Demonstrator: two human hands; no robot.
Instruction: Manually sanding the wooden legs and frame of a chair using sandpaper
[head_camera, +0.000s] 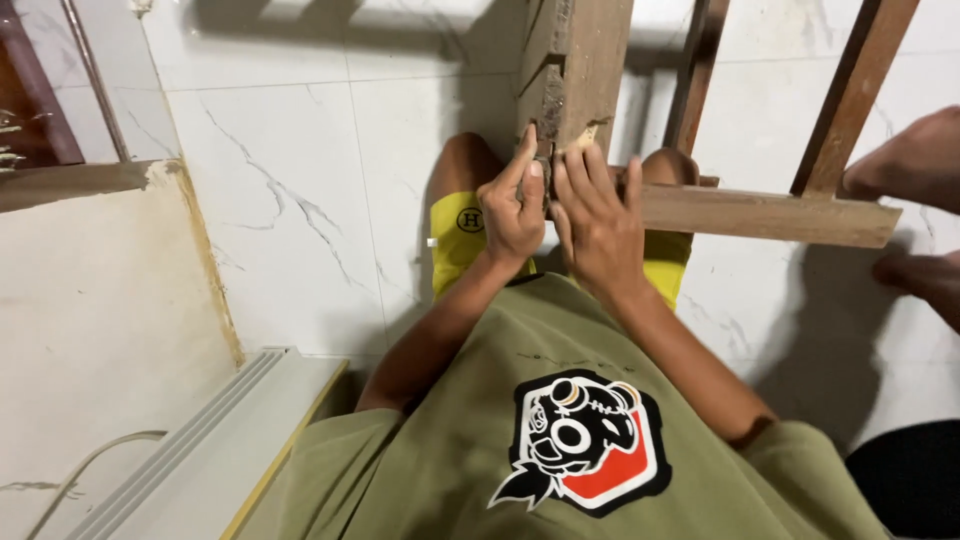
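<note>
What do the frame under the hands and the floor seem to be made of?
The frame looks like bare, unfinished wood: brown, with visible grain and a rough, chipped joint where the left hand and right hand press. The floor looks like glossy marble-look tile: white, grey veins, straight grout lines.

The wooden frame (745, 213) is mid-brown with darker, reddish rails, and its upright post (580, 70) shows a grey-black worn patch, perhaps old grime. The floor tiles (300, 190) are white with thin grey marble veining. The T-shirt (480, 450) is olive green, printed with a black, white and red cartoon badge. The shorts (455, 240) are bright yellow with a small dark round emblem. A pale moulding strip (200, 450) has a yellowish edge.
</note>
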